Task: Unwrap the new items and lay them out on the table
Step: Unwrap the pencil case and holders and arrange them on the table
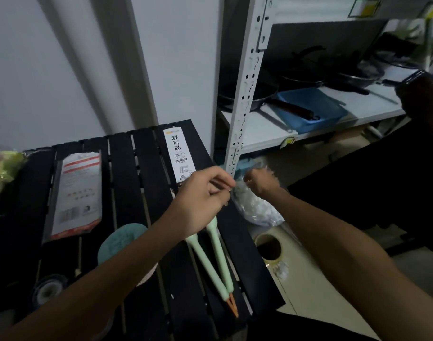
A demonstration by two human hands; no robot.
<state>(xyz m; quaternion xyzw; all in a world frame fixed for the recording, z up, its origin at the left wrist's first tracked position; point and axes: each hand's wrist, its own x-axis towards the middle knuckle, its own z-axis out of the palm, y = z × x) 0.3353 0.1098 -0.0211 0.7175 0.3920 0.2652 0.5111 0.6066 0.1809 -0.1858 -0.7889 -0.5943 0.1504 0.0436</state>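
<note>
Dim room: a black slatted table (127,173) beside a white perforated-steel rack (242,94). The left hand (200,200) is curled round the upper ends of two slender mint-green sticks (210,262) — matte, tapered, orange-tipped — which lie on the slats. The right hand (258,182) pinches crinkled clear film (255,205) just off the table's edge. Judged about midway: a white card pack (179,153) and a glossy red-and-white packet (77,193) appear still sealed.

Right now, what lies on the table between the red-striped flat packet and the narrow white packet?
Nothing: in the head view only bare black table slats separate the red-striped flat packet from the narrow white packet.
</note>
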